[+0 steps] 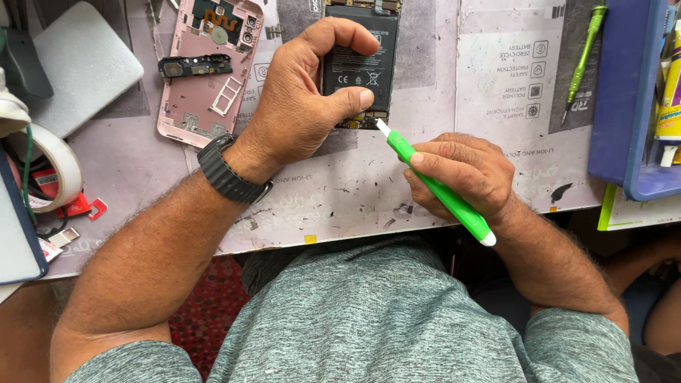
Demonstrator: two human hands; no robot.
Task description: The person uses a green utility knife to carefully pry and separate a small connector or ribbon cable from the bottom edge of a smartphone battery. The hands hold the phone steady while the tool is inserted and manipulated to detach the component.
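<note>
Grey, scuffed and printed all over, the work mat [425, 184] covers the bench in front of you and ends at the edge just above your grey-green shirt. Your left hand [305, 99] is clamped around the opened phone [358, 67], thumb pressed on the lower edge of its flat black battery and forefinger curled over the top. Your right hand [461, 174] grips a slim green plastic pry tool [436, 188] with white ends, its upper tip touching the phone's lower right corner beside your thumb. A ribbed dark watch band [230, 170] circles your left wrist. To the left lies the pink back cover [209, 71], smooth metal with a small black part resting on it, and beyond that a grey rounded pad [85, 64] and a roll of pale tape [60, 167]. On the right, a green screwdriver [585, 53] lies next to a blue tray [624, 106], well apart from your hands.
</note>
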